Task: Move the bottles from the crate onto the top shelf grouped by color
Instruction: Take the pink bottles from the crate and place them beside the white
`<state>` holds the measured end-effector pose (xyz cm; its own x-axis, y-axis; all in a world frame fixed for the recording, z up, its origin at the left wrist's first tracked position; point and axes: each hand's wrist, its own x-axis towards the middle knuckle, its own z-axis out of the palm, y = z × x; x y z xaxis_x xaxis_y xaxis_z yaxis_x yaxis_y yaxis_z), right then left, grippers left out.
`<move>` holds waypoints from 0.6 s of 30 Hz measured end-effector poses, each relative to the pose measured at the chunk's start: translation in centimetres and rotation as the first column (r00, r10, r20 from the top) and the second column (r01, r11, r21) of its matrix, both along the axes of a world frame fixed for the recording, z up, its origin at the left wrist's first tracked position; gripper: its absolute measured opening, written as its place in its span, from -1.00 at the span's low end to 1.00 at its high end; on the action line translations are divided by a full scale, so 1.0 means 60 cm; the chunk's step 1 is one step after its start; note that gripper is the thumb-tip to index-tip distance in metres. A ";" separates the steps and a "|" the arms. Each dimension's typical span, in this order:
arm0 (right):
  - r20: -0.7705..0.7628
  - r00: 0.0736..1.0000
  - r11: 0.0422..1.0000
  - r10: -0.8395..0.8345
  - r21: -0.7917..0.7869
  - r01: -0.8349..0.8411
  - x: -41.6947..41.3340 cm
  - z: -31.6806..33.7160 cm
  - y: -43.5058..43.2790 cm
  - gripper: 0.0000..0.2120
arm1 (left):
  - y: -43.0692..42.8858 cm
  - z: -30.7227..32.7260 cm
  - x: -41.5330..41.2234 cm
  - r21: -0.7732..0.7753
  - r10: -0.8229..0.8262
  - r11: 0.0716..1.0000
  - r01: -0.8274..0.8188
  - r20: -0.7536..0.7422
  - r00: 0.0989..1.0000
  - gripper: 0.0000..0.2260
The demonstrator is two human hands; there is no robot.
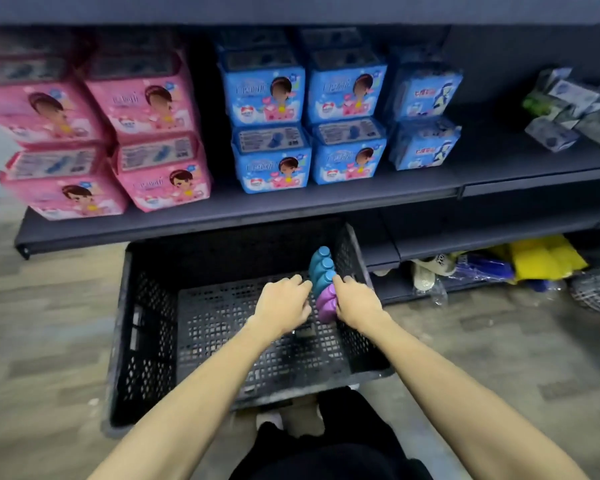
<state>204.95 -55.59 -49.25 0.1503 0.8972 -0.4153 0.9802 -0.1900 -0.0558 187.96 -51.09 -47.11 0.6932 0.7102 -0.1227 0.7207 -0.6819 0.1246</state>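
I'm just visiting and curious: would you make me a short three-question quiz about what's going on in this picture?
1. True or false: the black crate sits on the floor below the shelf.
2. Which bottles stand nearest the person in the row along the crate's right wall? A) blue bottles B) purple bottles C) pink ones
3. Fill in: the packs stacked in the middle of the shelf are ____ in colour.

Key
1. True.
2. B; the left hand and right hand are on either side of them.
3. Blue; pink packs stand to their left.
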 end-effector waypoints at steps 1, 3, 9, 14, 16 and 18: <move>0.000 1.000 1.000 0.000 -0.029 0.000 -0.001 -0.008 0.001 -0.52 | -0.002 -0.006 0.004 -0.010 0.002 1.000 -0.002 -0.011 1.000 -0.79; 0.003 1.000 0.997 -0.009 -0.083 0.010 -0.006 -0.025 0.002 -0.48 | -0.006 -0.019 0.010 -0.032 0.014 0.999 -0.015 -0.036 0.999 -0.79; -0.054 0.988 0.974 -0.146 -0.181 0.134 -0.016 -0.066 -0.005 -0.35 | -0.020 -0.055 0.024 -0.106 0.046 0.993 -0.054 -0.083 0.995 -0.75; -0.079 0.979 0.953 -0.188 -0.254 0.163 -0.013 -0.089 0.000 -0.38 | -0.015 -0.081 0.029 -0.181 0.101 0.976 -0.118 -0.105 0.989 -0.73; -0.071 0.982 0.948 -0.175 -0.282 0.148 -0.009 -0.102 0.007 -0.50 | -0.007 -0.088 0.027 -0.214 0.146 0.963 -0.163 -0.095 0.985 -0.73; -0.077 0.990 0.955 -0.121 -0.282 0.095 -0.007 -0.118 0.011 -0.59 | 0.006 -0.092 0.022 -0.241 0.207 0.945 -0.222 -0.087 0.974 -0.73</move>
